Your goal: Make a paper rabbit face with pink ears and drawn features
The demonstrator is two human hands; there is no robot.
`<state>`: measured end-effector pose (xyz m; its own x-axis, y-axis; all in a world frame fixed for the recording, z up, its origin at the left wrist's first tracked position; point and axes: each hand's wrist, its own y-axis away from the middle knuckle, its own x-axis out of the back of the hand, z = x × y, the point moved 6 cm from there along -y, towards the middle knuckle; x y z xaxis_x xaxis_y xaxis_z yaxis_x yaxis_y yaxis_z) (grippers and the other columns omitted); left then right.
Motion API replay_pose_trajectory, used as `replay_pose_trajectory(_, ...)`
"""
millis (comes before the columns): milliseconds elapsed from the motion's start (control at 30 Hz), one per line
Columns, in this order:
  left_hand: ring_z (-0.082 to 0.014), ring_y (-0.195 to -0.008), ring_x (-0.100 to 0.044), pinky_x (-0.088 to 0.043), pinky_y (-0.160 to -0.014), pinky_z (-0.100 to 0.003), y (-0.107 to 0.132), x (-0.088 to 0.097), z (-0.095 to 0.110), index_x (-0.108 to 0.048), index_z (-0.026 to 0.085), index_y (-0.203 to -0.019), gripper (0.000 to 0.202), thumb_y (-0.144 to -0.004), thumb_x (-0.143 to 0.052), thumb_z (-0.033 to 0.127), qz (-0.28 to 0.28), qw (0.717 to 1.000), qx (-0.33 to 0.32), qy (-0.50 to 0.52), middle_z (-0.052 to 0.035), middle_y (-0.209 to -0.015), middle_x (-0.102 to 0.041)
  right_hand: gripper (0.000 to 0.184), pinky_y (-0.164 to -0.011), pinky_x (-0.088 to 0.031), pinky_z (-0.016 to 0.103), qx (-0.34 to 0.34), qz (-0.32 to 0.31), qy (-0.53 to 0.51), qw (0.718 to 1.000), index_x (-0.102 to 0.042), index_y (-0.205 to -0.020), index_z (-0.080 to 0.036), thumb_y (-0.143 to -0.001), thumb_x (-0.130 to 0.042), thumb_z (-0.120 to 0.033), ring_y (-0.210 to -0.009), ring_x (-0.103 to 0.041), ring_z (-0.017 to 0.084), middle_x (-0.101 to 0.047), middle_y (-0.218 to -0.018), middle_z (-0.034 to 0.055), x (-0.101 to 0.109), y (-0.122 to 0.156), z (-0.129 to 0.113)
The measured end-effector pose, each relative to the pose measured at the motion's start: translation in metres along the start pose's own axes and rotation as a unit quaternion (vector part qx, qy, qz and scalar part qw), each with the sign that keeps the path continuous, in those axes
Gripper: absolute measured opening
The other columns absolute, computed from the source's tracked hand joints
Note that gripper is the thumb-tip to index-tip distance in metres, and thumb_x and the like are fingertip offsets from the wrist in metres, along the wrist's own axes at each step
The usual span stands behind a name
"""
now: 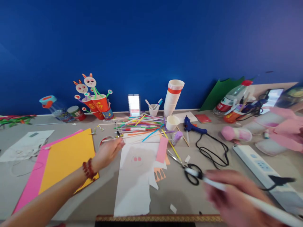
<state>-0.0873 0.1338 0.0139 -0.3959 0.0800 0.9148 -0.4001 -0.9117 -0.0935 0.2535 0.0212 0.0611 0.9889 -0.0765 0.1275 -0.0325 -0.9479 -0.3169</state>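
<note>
My left hand, with a red bead bracelet at the wrist, reaches over the table and pinches a thin white stick or marker by the pile of coloured straws. Just below it lies a white paper sheet with a small drawn face. My right hand is blurred at the lower right, closed round a long white pen or stick that points left toward the black-handled scissors.
Yellow and pink card sheets lie at left. Paper-cup bunny crafts, a cup stack, a blue glue gun with black cord, a white power strip, bottles and pink items crowd the back and right. Blue wall behind.
</note>
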Motion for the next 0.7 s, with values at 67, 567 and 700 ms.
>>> replay_pose_trajectory(67, -0.0202, -0.072, -0.057, -0.038, -0.066, -0.029, -0.019, 0.005, -0.004, -0.045, 0.021, -0.086, 0.031, -0.101, -0.028, 0.042, 0.035, 0.999, 0.006, 0.005, -0.0014, -0.075, -0.057, 0.028, -0.056, -0.055, 0.027, 0.047, -0.116, 0.093, 0.988, -0.062, -0.123, -0.027, -0.097, -0.052, -0.032, -0.067, -0.069, 0.018, -0.073, -0.087, 0.0067, -0.042, -0.001, 0.006)
replay_pose_trajectory(567, -0.0211, -0.133, -0.047, -0.033, -0.116, -0.045, 0.045, -0.064, 0.013, -0.036, 0.021, -0.145, 0.045, -0.1, -0.041, 0.026, -0.04, 0.981, -0.189, -0.037, -0.0091, -0.143, -0.053, 0.034, -0.11, -0.036, 0.054, 0.219, -0.358, 0.387, 0.821, -0.057, -0.131, -0.024, -0.098, -0.052, -0.021, -0.126, -0.054, 0.028, -0.067, -0.126, 0.0107, -0.112, 0.032, 0.084)
replay_pose_trajectory(700, -0.0217, -0.135, -0.046, -0.04, -0.113, -0.041, 0.053, -0.071, 0.03, -0.043, 0.018, -0.139, 0.04, -0.099, -0.043, 0.025, -0.043, 0.974, -0.216, -0.045, -0.0105, -0.143, -0.053, 0.032, -0.109, -0.037, 0.052, 0.22, -0.354, 0.373, 0.829, -0.061, -0.127, -0.023, -0.096, -0.054, -0.02, -0.12, -0.059, 0.027, -0.071, -0.117, 0.01, -0.094, 0.029, 0.076)
